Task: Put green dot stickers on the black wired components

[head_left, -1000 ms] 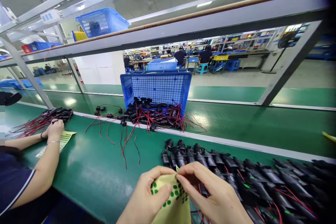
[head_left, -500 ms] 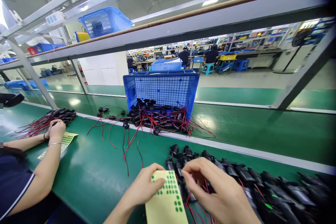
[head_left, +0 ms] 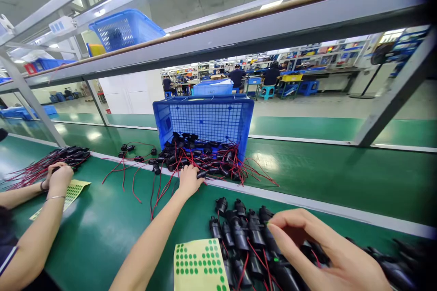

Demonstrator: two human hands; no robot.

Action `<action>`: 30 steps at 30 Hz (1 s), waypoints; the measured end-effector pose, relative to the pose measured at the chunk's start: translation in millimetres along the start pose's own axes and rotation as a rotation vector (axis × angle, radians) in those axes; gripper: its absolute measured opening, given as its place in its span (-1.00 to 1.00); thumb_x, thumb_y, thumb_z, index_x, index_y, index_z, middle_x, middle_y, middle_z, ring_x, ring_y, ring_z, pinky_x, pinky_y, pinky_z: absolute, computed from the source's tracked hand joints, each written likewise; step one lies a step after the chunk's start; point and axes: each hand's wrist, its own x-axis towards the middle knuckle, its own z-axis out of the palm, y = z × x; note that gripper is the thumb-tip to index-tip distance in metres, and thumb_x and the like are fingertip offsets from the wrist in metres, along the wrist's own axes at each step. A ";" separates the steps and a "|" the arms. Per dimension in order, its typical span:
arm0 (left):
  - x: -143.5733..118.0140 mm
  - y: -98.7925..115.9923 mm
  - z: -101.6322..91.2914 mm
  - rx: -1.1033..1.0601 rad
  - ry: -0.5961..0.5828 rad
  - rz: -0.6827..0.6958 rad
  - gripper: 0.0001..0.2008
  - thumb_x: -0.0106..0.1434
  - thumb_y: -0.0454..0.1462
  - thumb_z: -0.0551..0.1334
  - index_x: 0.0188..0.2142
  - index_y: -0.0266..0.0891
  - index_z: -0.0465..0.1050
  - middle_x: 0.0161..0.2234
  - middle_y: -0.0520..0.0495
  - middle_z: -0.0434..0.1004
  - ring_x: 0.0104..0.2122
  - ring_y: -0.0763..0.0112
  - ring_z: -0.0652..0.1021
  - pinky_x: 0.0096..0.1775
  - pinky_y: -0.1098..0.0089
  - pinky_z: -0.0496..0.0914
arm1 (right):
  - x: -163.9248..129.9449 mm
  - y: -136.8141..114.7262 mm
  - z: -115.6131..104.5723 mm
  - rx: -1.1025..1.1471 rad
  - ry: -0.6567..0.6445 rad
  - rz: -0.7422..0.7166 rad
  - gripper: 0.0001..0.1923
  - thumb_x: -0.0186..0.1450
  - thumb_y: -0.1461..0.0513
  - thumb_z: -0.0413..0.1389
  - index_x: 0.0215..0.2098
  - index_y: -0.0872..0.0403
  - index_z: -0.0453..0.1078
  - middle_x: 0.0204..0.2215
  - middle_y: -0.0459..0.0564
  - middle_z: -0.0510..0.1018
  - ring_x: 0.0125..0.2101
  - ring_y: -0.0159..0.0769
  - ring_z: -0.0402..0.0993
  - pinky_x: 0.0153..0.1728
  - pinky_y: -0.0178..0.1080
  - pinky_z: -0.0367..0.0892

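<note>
My left hand [head_left: 190,182] reaches forward to the front of the pile, its fingers closed on a black cylindrical part [head_left: 202,174] at the pile's edge. My right hand [head_left: 331,250] is raised over the rows at the right, thumb and forefinger pinched together. A small green dot sticker [head_left: 269,224] shows at those fingertips. On the bench in front of me lies a pale yellow sheet of green dot stickers [head_left: 200,277], with some dots gone. Beside it, black cylindrical parts [head_left: 241,236] with red wires lie in rows, partly hidden by my right hand.
A blue crate [head_left: 249,122] lies on its side, black parts and red wires spilling from it. At the left, a co-worker's hands [head_left: 60,177] work near another sticker sheet [head_left: 73,191] and a wired pile [head_left: 73,157]. A shelf rail [head_left: 239,32] runs overhead.
My left hand has let go of the sticker sheet and moved forward to the pile by the crate. The sheet now lies on the bench. My right hand has shifted right, away from the sheet.
</note>
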 end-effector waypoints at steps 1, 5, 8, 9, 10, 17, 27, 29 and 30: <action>-6.9 3.5 -6.7 -0.042 0.011 0.025 -0.70 0.37 -0.16 0.29 0.02 -0.27 0.47 0.05 -0.16 0.52 0.06 0.12 0.52 0.11 -0.04 0.42 | 0.7 0.7 -1.7 0.016 -0.002 0.013 -0.87 0.38 0.14 0.14 -0.34 -0.05 0.44 -0.46 -0.18 0.56 -0.54 -0.41 0.52 -0.49 -0.47 0.43; -58.2 29.2 -40.0 -0.260 0.047 0.136 -0.72 0.37 -0.23 0.26 0.04 -0.19 0.35 -0.01 -0.12 0.53 0.02 0.21 0.51 0.14 0.12 0.38 | 3.5 -5.7 -4.3 0.167 -0.111 0.077 -0.82 0.38 0.12 0.12 -0.37 -0.05 0.45 -0.45 -0.15 0.55 -0.49 -0.38 0.51 -0.45 -0.44 0.43; -108.4 54.9 -53.7 -0.389 0.014 0.212 -0.74 0.39 -0.23 0.18 0.04 -0.15 0.28 0.01 -0.15 0.48 0.02 0.23 0.49 0.11 0.20 0.39 | 3.2 -20.1 -0.8 0.345 -0.181 0.212 -0.78 0.37 0.08 0.12 -0.40 -0.03 0.44 -0.46 -0.13 0.52 -0.46 -0.34 0.48 -0.41 -0.39 0.41; -123.8 62.6 -54.0 -0.421 -0.006 0.238 -0.74 0.39 -0.23 0.16 0.05 -0.15 0.26 0.01 -0.16 0.46 0.02 0.23 0.49 0.11 0.20 0.39 | 2.6 -25.4 0.7 0.406 -0.185 0.267 -0.77 0.35 0.07 0.14 -0.41 -0.03 0.44 -0.47 -0.14 0.51 -0.46 -0.34 0.45 -0.41 -0.38 0.40; -137.7 69.3 -52.4 -0.461 -0.023 0.270 -0.74 0.39 -0.24 0.14 0.05 -0.15 0.24 0.00 -0.16 0.44 0.02 0.23 0.48 0.11 0.19 0.39 | 1.8 -30.2 2.1 0.465 -0.188 0.316 -0.76 0.34 0.05 0.16 -0.42 -0.02 0.44 -0.48 -0.14 0.49 -0.46 -0.34 0.43 -0.41 -0.38 0.38; -185.1 90.2 -25.1 -0.572 0.063 0.562 -0.77 0.38 -0.24 0.05 0.01 -0.09 0.12 -0.14 -0.08 0.29 -0.09 0.19 0.36 0.21 -0.11 0.12 | -2.3 -39.1 5.4 0.684 -0.329 0.331 -0.68 0.33 -0.03 0.19 -0.44 0.00 0.43 -0.37 -0.07 0.49 -0.38 -0.29 0.47 -0.34 -0.32 0.43; -191.6 94.4 -19.5 -0.529 0.191 0.643 -0.73 0.39 -0.21 0.06 0.04 -0.08 0.07 -0.19 -0.03 0.23 -0.14 0.22 0.35 0.17 -0.02 0.10 | -13.5 -46.1 13.1 0.661 -0.324 0.252 -0.77 0.38 0.14 0.11 -0.44 -0.02 0.38 -0.37 -0.09 0.50 -0.32 -0.29 0.51 -0.31 -0.35 0.42; -191.6 94.5 -19.2 -0.527 0.205 0.651 -0.72 0.38 -0.21 0.06 0.04 -0.09 0.06 -0.19 -0.02 0.24 -0.15 0.23 0.37 0.17 -0.02 0.08 | -14.2 -46.4 12.1 0.601 -0.329 0.210 -0.79 0.38 0.18 0.09 -0.43 -0.02 0.36 -0.37 -0.10 0.50 -0.32 -0.30 0.51 -0.32 -0.35 0.43; -191.7 94.5 -19.1 -0.524 0.209 0.652 -0.72 0.37 -0.22 0.06 0.05 -0.09 0.06 -0.19 -0.02 0.24 -0.15 0.23 0.38 0.17 -0.02 0.08 | -14.6 -46.3 11.4 0.562 -0.334 0.184 -0.80 0.38 0.20 0.09 -0.43 -0.03 0.35 -0.37 -0.10 0.50 -0.34 -0.31 0.51 -0.33 -0.35 0.43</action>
